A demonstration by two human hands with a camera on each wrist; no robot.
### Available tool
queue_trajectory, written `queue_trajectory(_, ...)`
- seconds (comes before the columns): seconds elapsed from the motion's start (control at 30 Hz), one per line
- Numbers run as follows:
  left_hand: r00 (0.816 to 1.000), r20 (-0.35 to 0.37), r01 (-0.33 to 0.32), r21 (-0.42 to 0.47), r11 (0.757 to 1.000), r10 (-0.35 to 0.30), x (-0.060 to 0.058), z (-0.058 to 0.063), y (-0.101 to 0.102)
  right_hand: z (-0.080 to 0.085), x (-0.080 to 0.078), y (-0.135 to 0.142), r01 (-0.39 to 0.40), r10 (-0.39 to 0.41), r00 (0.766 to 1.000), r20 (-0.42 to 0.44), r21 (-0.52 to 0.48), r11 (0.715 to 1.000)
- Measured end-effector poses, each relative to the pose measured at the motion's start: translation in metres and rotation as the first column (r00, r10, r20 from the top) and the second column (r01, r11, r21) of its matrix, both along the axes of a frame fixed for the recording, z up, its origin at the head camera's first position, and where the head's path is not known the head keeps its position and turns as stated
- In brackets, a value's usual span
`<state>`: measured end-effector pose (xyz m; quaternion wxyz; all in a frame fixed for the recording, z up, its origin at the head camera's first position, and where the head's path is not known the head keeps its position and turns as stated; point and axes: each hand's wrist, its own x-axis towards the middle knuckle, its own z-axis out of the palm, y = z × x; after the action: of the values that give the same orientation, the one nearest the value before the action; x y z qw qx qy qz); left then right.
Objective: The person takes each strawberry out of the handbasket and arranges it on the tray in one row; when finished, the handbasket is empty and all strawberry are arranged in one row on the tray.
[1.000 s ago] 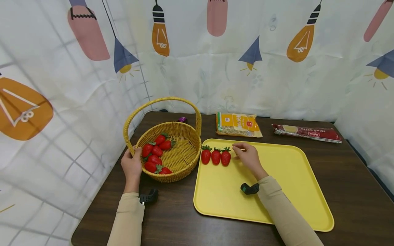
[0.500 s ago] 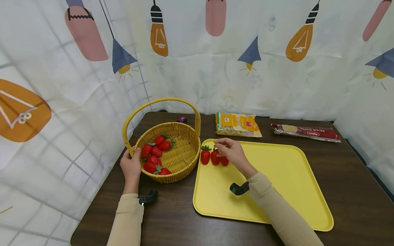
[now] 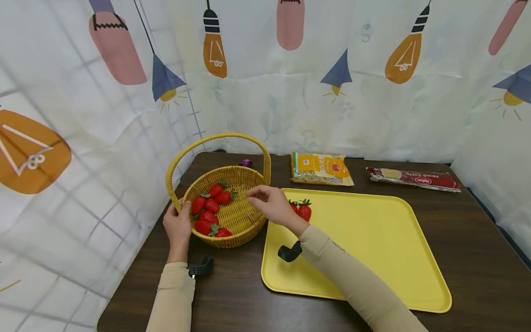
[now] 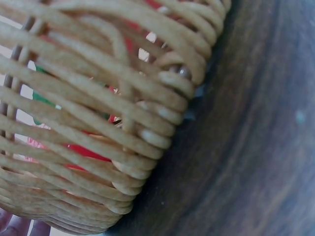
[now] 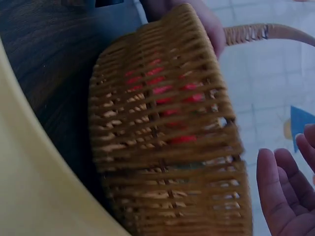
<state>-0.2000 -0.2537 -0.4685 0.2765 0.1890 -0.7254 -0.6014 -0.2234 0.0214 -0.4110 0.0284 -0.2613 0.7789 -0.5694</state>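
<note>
Seven strawberries (image 3: 209, 216) can be counted inside the wicker basket (image 3: 238, 240), gathered toward its left side; two more, one partly covered, show on the yellow tray (image 3: 373, 253) just to the basket's right, and others there could be hidden behind the right hand (image 3: 271, 205). That hand hangs at the basket's right rim, fingers loosely bent with a narrow gap to the thumb, and nothing shows in them. The left hand (image 3: 177, 224) grips the basket where the handle (image 3: 224, 134) meets the rim on its left.

The basket looks light and fairly stiff, likely to slide or tip if pulled from one side, so the rim by the handle's foot seems a sound hold, and the weave should give good friction. The strawberries look light and smooth, perhaps a little slippery; if real they would bruise, so a gentle pinch on the sides, below the leaves, would suit.

Bare weave in the basket's right half leaves room for fingers, though the arched handle limits approach from above. The tray's raised edge runs close to the basket's right wall; worktop (image 3: 232, 286) stretches in front of the basket.
</note>
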Motion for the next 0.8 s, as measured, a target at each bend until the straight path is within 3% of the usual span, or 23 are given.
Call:
queue_trajectory(0.17,1.0,0.006,0.004,0.004,1.0,-0.005,0.001,0.0,0.0,-0.005,0.0,-0.023,-0.038,0.037,0.999,0.016,0.039,0.999)
queue_trajectory(0.3,1.0,0.007,0.002,0.017,1.0,-0.003,0.001,0.0,0.001,-0.007,0.001,-0.039,-0.096,0.093,0.99,0.102,0.026,0.995)
queue_trajectory(0.57,1.0,-0.006,0.01,0.02,1.0,-0.01,0.0,-0.002,0.002,-0.009,-0.01,-0.053,-0.208,0.187,0.956,0.224,0.073,0.975)
queue_trajectory(0.8,1.0,0.006,0.005,0.003,1.0,-0.005,0.001,-0.001,0.0,-0.014,-0.024,-0.066,-0.333,0.284,0.912,0.296,0.128,0.934)
